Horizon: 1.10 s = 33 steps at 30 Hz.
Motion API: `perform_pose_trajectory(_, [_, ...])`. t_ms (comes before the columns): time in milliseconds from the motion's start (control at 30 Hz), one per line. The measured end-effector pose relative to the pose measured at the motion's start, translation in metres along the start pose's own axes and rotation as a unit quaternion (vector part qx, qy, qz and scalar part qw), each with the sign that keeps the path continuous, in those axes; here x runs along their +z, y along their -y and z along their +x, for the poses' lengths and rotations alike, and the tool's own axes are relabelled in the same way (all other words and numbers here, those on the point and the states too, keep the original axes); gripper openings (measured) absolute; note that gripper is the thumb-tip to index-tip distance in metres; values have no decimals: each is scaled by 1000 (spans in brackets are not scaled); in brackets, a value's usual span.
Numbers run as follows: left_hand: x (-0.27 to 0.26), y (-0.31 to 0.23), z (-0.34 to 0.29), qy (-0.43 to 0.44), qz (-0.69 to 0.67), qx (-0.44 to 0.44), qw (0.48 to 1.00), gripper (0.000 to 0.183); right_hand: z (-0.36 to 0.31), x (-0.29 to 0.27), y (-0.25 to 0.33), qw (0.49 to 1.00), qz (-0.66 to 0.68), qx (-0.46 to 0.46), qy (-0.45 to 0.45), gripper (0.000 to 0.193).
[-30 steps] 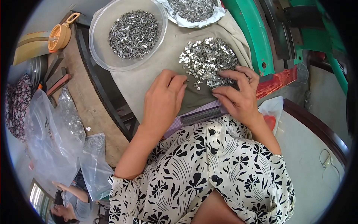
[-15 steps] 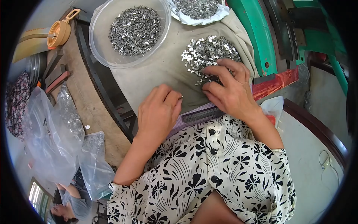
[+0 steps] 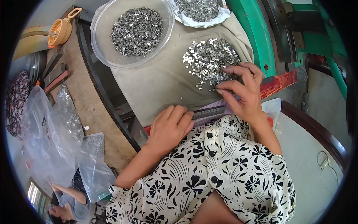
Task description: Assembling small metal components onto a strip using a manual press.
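A heap of small flat silvery metal pieces (image 3: 207, 56) lies on a khaki cloth (image 3: 160, 84). At its near right edge is my right hand (image 3: 244, 95), thumb and forefinger pinched together on what looks like one small metal piece, the other fingers curled over the heap. My left hand (image 3: 171, 125) is lower on the cloth's near edge, fingers curled down at the left end of a dark slotted bar (image 3: 209, 112); its fingertips are partly hidden, and whatever they hold does not show. A single loose piece (image 3: 181, 98) lies on the cloth above it.
A clear plastic tub (image 3: 97, 44) of small metal parts stands at the far left of the cloth, beside a lined bowl (image 3: 203, 24) of thin metal pins. Green machinery (image 3: 257, 41) borders the right. Plastic bags (image 3: 52, 138) lie left; another person (image 3: 72, 201) sits lower left.
My left hand has come down and right to the end of the slotted bar. My right hand has shifted right and slightly down, uncovering more of the heap. A loose piece now shows on the cloth.
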<state>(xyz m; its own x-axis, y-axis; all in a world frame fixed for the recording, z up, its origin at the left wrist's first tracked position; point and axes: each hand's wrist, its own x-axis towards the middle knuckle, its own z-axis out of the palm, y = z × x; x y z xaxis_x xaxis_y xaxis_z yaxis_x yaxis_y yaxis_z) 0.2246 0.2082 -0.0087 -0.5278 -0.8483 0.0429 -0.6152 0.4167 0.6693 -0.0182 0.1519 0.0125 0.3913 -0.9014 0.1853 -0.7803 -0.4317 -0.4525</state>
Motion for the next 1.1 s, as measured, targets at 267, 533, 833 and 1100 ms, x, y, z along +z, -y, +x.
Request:
perform_pose_trajectory(267, [1, 6, 5, -77, -107, -57, 990, 20, 4, 18, 8, 999, 16, -40, 9, 16])
perform_pose_trajectory(533, [-24, 27, 20, -82, -102, -95, 987, 25, 18, 25, 22, 999, -31, -27, 18, 15])
perform_pose_trajectory(833, [-17, 27, 21, -63, -41, -74, 994, 15, 0, 30, 19, 999, -9, -33, 4, 19])
perform_pose_trajectory(1100, [-1, 1, 8, -91, -117, -73, 986, 16, -10, 34, 20, 999, 23, -27, -21, 20])
